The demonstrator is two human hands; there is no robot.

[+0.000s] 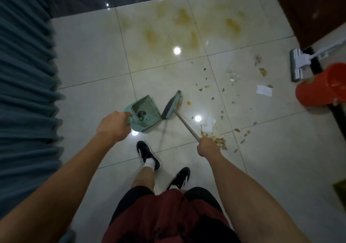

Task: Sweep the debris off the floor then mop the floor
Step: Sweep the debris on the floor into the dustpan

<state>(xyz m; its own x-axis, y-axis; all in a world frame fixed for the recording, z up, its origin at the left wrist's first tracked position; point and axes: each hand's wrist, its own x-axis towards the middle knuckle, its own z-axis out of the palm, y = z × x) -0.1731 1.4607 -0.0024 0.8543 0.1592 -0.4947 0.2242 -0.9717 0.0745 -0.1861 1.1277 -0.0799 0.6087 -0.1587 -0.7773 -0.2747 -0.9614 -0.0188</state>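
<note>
My left hand (114, 125) has its fingers curled tight around the handle of the green dustpan (144, 111), and my right hand (207, 146) is wrapped tight around the thin grey stick of the broom (171, 106). The dustpan sits tipped on the floor with its open mouth facing the broom head, and the two are just beside each other. I can see a small dark clump already lying inside the pan. The broom feels like a light thing to me, with a stiff stick and soft bristles that bend, so holding it partway up the stick should give me good control. The dustpan looks like light plastic and could slide on the shiny tiles (89, 55), so I think I need to press its lip down flat. Most of the debris (219, 140) is to my right: a pile of yellow crumbs just beside my right hand, small bits spread out farther away, and some scraps of white paper (264, 90). The paper is very light and may flutter away if I sweep fast. Farther out are yellow stains (183, 18) on the tiles, which need the mop. The flat mop (297, 65) lies near an orange bucket (318, 85) on the right. A blue curtain (24, 65) hangs on my left.
</note>
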